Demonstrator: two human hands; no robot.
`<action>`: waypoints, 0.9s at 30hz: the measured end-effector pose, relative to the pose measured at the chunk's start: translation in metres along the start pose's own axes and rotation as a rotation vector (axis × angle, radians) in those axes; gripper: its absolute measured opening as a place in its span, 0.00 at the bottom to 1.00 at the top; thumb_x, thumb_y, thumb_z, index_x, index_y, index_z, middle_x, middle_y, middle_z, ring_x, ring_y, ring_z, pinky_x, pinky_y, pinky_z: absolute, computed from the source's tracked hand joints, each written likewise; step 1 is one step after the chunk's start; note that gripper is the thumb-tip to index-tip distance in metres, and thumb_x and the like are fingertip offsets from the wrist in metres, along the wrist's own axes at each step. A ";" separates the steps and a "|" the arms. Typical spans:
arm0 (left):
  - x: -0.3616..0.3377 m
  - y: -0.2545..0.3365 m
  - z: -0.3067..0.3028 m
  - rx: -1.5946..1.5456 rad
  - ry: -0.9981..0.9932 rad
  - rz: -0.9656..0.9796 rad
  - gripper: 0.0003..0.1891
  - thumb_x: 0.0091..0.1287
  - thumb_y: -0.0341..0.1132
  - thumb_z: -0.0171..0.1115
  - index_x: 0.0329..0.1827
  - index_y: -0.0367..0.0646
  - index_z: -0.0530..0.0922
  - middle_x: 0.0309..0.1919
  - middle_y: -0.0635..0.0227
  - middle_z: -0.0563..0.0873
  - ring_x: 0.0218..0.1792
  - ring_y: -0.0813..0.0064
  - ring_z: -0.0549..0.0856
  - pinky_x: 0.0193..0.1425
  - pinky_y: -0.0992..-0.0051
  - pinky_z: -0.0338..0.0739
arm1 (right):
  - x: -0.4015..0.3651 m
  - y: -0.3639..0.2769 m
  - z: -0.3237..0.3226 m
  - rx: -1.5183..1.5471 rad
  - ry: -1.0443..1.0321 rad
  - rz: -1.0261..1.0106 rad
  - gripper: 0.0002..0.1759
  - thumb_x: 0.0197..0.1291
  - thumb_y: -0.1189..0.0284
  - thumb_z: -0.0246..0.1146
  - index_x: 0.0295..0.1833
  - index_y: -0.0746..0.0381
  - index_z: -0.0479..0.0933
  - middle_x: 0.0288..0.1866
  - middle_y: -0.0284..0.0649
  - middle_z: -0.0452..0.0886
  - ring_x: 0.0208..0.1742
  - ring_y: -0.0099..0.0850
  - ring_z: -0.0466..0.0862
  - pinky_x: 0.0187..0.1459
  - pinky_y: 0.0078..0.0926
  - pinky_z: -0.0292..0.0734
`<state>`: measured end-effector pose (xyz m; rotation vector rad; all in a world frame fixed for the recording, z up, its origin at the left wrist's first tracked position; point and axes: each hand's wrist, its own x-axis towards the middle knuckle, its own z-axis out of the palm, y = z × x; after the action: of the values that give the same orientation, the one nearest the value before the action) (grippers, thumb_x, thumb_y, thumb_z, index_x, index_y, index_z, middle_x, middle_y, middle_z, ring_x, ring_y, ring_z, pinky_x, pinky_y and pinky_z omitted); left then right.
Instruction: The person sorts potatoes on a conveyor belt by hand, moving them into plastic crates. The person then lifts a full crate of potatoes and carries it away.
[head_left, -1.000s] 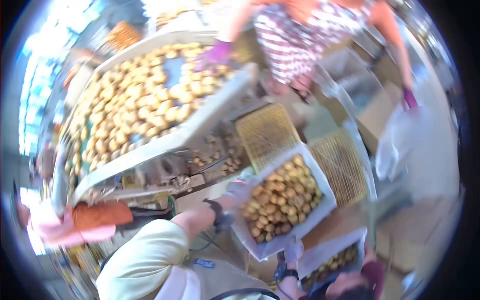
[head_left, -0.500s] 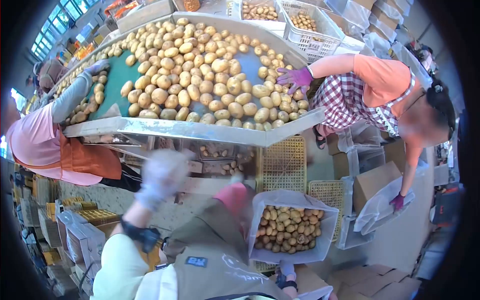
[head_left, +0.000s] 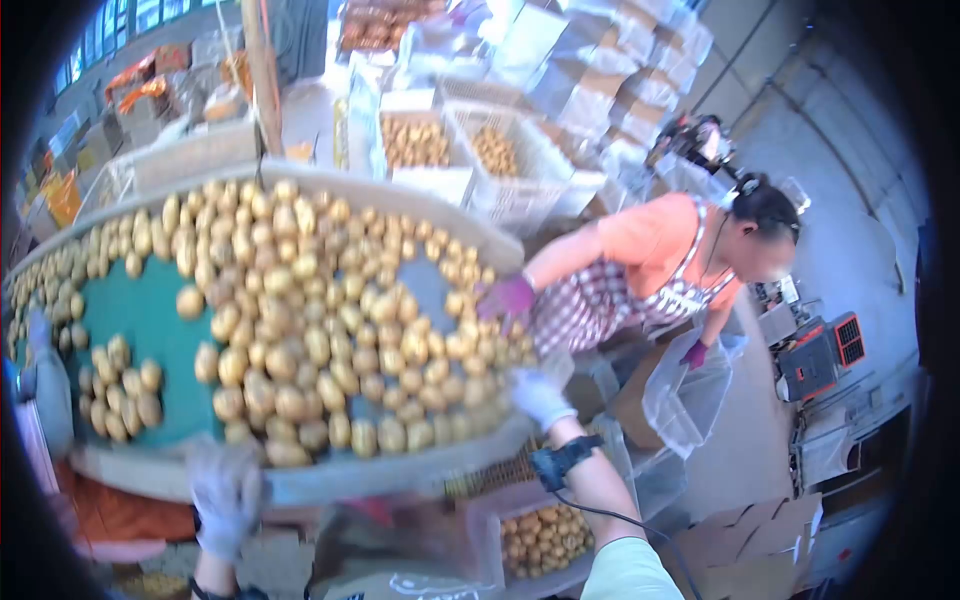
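Note:
My left hand (head_left: 222, 498), in a whitish work glove, is at the near metal rim (head_left: 330, 482) of the sorting table, fingers stretched toward the potatoes (head_left: 290, 320). My right hand (head_left: 541, 398), also gloved, reaches to the table's right end beside the outermost potatoes. Its fingers look extended, slightly blurred, with nothing seen in them. A black strap device (head_left: 566, 462) with a cable sits on my right wrist. Below my right forearm stands a lined crate of potatoes (head_left: 545, 541), partly hidden by that arm.
Across the right end, a co-worker (head_left: 650, 260) has one purple-gloved hand (head_left: 508, 298) at the potatoes and the other by a plastic-lined box (head_left: 690, 400). Another person's grey sleeve (head_left: 52, 395) is at left. White crates (head_left: 510, 175) stand behind; flattened cardboard (head_left: 745, 540) lies lower right.
My view has turned up and right. My left hand has moved to the table's near rim. My right hand has left the potato crate's side and risen to the table's right end.

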<state>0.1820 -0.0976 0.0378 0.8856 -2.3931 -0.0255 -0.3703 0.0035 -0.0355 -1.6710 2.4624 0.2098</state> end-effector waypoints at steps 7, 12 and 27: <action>0.034 0.010 -0.033 -0.176 -0.207 -0.102 0.17 0.72 0.41 0.66 0.59 0.44 0.87 0.49 0.57 0.89 0.52 0.51 0.84 0.66 0.51 0.74 | 0.041 -0.006 0.007 0.156 -0.413 0.088 0.37 0.62 0.49 0.64 0.70 0.61 0.77 0.66 0.56 0.85 0.65 0.54 0.86 0.63 0.49 0.81; 0.035 0.007 -0.037 -0.307 -0.227 -0.161 0.17 0.71 0.43 0.68 0.57 0.44 0.89 0.54 0.55 0.89 0.56 0.51 0.85 0.67 0.53 0.75 | 0.036 -0.008 0.009 0.341 -0.419 0.157 0.36 0.59 0.46 0.68 0.70 0.52 0.78 0.68 0.52 0.84 0.69 0.50 0.84 0.67 0.46 0.78; 0.028 0.004 -0.026 -0.470 -0.072 -0.266 0.12 0.70 0.36 0.67 0.52 0.41 0.89 0.39 0.60 0.91 0.46 0.57 0.88 0.66 0.56 0.79 | 0.052 0.004 0.077 0.991 0.276 -0.058 0.23 0.62 0.73 0.78 0.60 0.68 0.79 0.54 0.45 0.85 0.53 0.36 0.83 0.60 0.36 0.81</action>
<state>0.1766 -0.1066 0.0744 0.9697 -2.1743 -0.7020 -0.3889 -0.0265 -0.1219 -1.3245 2.0512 -1.1157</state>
